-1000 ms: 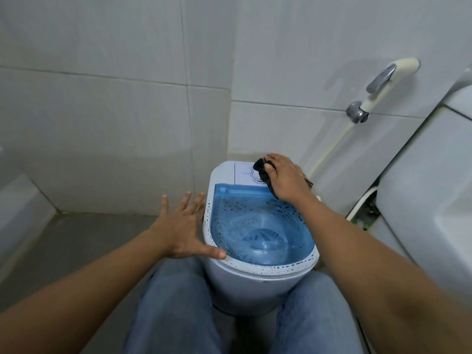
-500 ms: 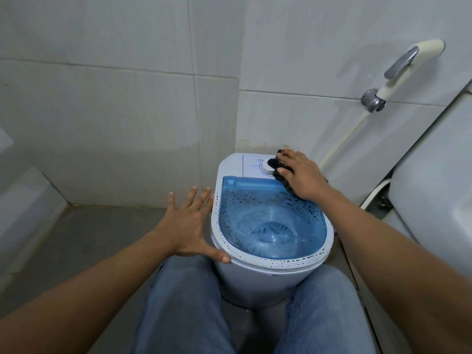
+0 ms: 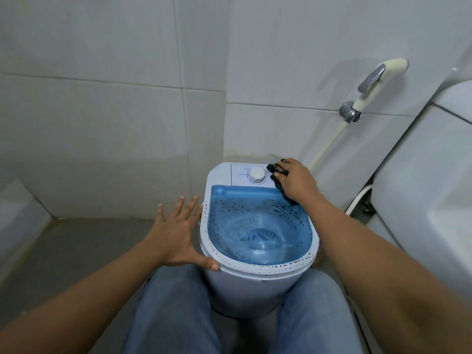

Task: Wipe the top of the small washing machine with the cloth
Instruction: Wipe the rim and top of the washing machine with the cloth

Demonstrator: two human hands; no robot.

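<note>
I see a grey floor [image 3: 63, 241], matte concrete-looking, meeting the white tiled wall at the back. Small washing machine [image 3: 255, 284] stands directly on it, upright, back edge close to the wall corner. White toilet [image 3: 421, 187] sits on the floor to the right of the machine, near but apart; the gap between them is dark, can't make out what's down there. A raised pale ledge [image 3: 20, 213] runs along the floor's left edge. The person's jeans-clad legs [image 3: 168, 310] flank the machine's base, covering the near floor.
</note>
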